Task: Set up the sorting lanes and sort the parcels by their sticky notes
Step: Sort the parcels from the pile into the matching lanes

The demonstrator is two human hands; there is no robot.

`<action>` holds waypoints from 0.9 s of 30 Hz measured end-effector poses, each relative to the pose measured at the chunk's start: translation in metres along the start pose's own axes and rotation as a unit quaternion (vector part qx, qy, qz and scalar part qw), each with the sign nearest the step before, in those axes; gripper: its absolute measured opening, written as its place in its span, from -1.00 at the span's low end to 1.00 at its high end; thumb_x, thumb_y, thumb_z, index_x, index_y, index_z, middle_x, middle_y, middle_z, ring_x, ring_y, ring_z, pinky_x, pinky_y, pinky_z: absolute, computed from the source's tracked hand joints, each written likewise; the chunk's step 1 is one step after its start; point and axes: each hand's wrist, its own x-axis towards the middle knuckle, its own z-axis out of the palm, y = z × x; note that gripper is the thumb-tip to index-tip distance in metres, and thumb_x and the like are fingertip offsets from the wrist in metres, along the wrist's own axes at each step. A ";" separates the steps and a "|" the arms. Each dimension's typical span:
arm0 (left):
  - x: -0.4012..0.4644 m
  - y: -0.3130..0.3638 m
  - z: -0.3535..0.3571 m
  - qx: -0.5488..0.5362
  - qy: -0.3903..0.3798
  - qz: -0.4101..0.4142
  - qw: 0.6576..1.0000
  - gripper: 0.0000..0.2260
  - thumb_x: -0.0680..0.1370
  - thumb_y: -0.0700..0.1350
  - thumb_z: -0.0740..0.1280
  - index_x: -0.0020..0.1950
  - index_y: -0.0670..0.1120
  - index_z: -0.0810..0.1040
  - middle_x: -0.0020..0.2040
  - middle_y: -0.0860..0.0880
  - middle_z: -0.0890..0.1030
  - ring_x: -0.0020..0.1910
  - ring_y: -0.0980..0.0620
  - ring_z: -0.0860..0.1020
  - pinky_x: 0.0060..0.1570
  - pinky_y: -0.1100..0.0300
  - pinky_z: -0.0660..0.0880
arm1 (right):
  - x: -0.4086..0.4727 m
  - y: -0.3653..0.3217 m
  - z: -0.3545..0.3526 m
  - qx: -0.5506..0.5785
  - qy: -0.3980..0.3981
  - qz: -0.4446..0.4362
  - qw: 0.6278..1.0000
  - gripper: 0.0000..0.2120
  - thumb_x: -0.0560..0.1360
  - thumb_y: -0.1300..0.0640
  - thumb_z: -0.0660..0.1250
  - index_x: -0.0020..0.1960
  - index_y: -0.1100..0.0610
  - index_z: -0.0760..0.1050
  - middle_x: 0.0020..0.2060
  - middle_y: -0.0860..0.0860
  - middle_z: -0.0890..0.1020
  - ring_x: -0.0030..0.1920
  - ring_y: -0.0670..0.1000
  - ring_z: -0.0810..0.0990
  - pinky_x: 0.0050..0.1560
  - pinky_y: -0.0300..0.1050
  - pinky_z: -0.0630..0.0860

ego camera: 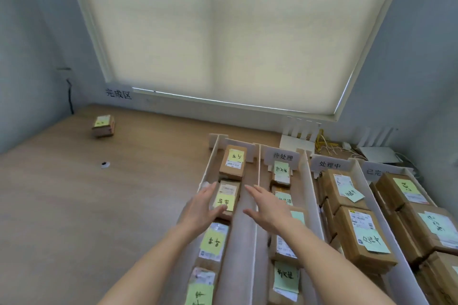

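White foam-board dividers [306,181] form several lanes on the wooden table [74,205]; the lanes are filled with brown cardboard parcels carrying yellow-green sticky notes. My left hand [200,208] and my right hand [265,208] hover open on either side of the second parcel [226,199] in the leftmost lane, fingers spread. The left thumb lies at that parcel's near edge. Another parcel [233,162] lies at the far end of the same lane. White lane signs [282,156] with handwritten characters stand at the lanes' far ends.
A lone parcel with a sticky note [103,126] sits far left near a wall label [118,93]. A small black-and-white object [105,164] lies on the table. White routers and yellow cables [322,142] crowd the back right. A drawn roller blind [223,32] fills the wall ahead.
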 end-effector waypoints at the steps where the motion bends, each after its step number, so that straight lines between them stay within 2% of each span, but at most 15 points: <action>1: -0.006 -0.016 -0.030 0.017 0.019 -0.003 1.000 -0.30 0.54 0.19 0.35 0.59 0.01 0.18 0.55 0.06 0.25 0.50 0.04 0.28 0.43 0.12 0.28 | 0.007 -0.029 -0.010 -0.005 0.008 -0.018 1.000 -0.31 0.62 -0.18 0.26 0.63 -0.13 0.02 0.61 -0.07 0.16 0.54 0.07 0.28 0.40 0.10 0.42; 4: -0.029 -0.074 -0.123 0.047 0.057 -0.028 0.997 -0.28 0.51 0.27 0.33 0.58 0.03 0.20 0.56 0.04 0.26 0.51 0.05 0.26 0.44 0.10 0.28 | 0.025 -0.126 -0.034 -0.015 0.034 -0.073 0.997 -0.30 0.60 -0.20 0.27 0.63 -0.14 0.04 0.59 -0.09 0.22 0.50 0.06 0.35 0.33 0.11 0.48; 9: -0.089 -0.171 -0.271 0.052 0.118 -0.079 0.989 -0.27 0.45 0.32 0.34 0.55 0.13 0.22 0.55 0.03 0.27 0.50 0.03 0.28 0.41 -0.05 0.33 | 0.039 -0.298 -0.055 -0.024 0.075 -0.153 0.985 -0.33 0.59 -0.23 0.26 0.61 -0.17 0.08 0.56 -0.10 0.27 0.48 0.06 0.36 0.29 0.02 0.45; 12: -0.128 -0.218 -0.342 0.055 0.156 -0.091 0.982 -0.21 0.36 0.44 0.28 0.53 0.16 0.26 0.52 0.05 0.33 0.44 0.04 0.38 0.36 -0.02 0.39 | 0.042 -0.385 -0.056 -0.021 0.085 -0.184 0.979 -0.34 0.59 -0.24 0.26 0.61 -0.19 0.08 0.56 -0.11 0.27 0.48 0.05 0.36 0.28 0.01 0.44; 14: -0.152 -0.243 -0.382 0.076 0.181 -0.096 0.976 -0.26 0.40 0.42 0.28 0.52 0.17 0.27 0.50 0.07 0.36 0.43 0.03 0.39 0.33 0.01 0.42 | 0.044 -0.434 -0.055 -0.020 0.089 -0.201 0.975 -0.33 0.59 -0.25 0.26 0.61 -0.19 0.07 0.56 -0.11 0.27 0.48 0.06 0.36 0.28 0.03 0.44; 17: -0.176 -0.277 -0.426 0.107 0.206 -0.112 0.966 -0.35 0.49 0.32 0.31 0.54 0.17 0.25 0.51 0.10 0.33 0.44 0.03 0.38 0.30 0.06 0.42 | 0.049 -0.494 -0.053 -0.021 0.092 -0.217 0.971 -0.34 0.59 -0.24 0.25 0.61 -0.21 0.07 0.57 -0.11 0.26 0.49 0.05 0.35 0.29 0.03 0.44; 27: -0.164 -0.367 -0.524 0.082 0.242 -0.098 0.962 -0.38 0.50 0.26 0.35 0.52 0.16 0.28 0.49 0.09 0.37 0.42 0.03 0.40 0.31 0.05 0.42 | 0.132 -0.620 -0.049 -0.057 0.091 -0.244 0.964 -0.37 0.59 -0.24 0.26 0.59 -0.22 0.12 0.52 -0.11 0.33 0.43 0.08 0.42 0.15 0.01 0.47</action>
